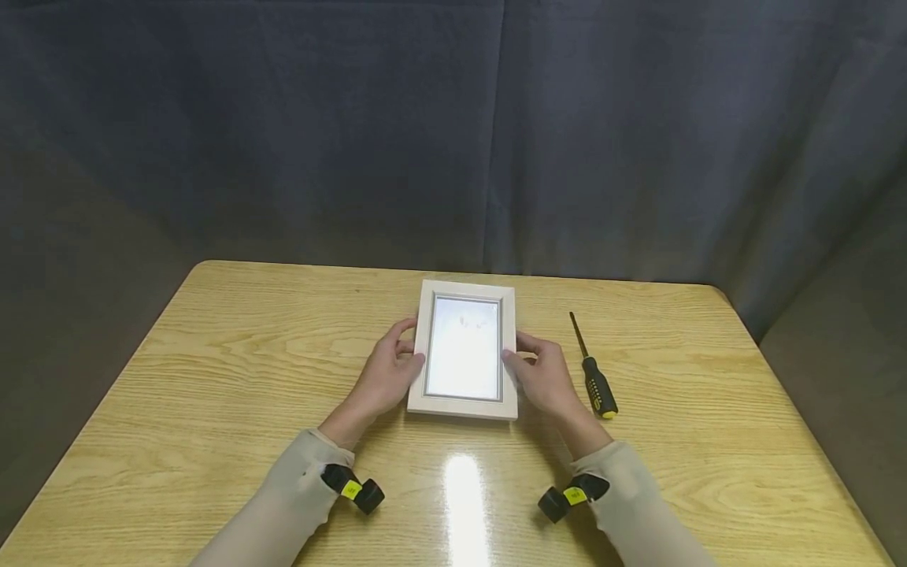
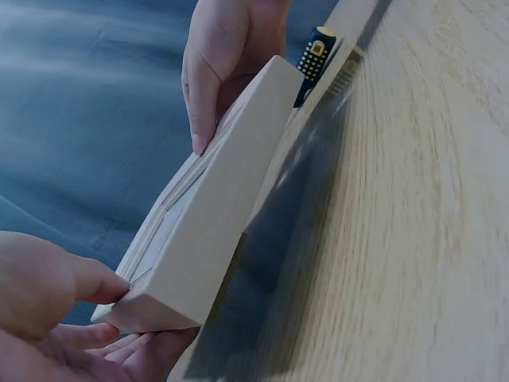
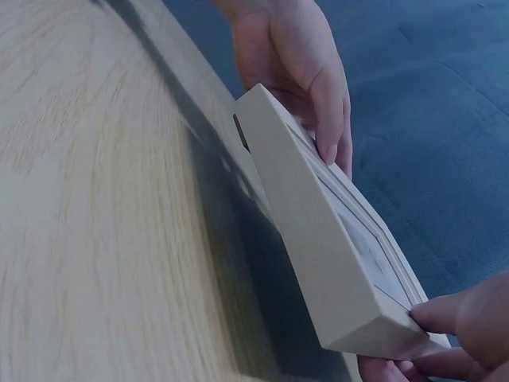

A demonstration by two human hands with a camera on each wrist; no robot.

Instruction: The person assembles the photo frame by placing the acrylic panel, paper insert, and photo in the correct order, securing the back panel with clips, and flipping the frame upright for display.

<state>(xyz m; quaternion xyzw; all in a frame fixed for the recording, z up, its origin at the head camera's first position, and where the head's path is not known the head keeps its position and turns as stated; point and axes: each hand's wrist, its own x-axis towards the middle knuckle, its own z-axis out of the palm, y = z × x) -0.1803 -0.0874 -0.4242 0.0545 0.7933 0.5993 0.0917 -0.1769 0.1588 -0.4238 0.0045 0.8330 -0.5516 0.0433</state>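
A pale wooden picture frame [image 1: 464, 349] sits at the middle of a wooden table [image 1: 212, 378], glass side up, its long axis running straight away from the person. The left hand [image 1: 383, 376] grips the frame's left long edge and the right hand [image 1: 547, 378] grips the right long edge, so the frame lies directly between the two hands, equally near to both. On each side the thumb curls over the front face while the other fingers tuck under. The wrist views show the frame tilted, partly lifted off the table. A screwdriver [image 1: 594, 372] with a black and yellow handle lies just beside the right hand, parallel to the frame.
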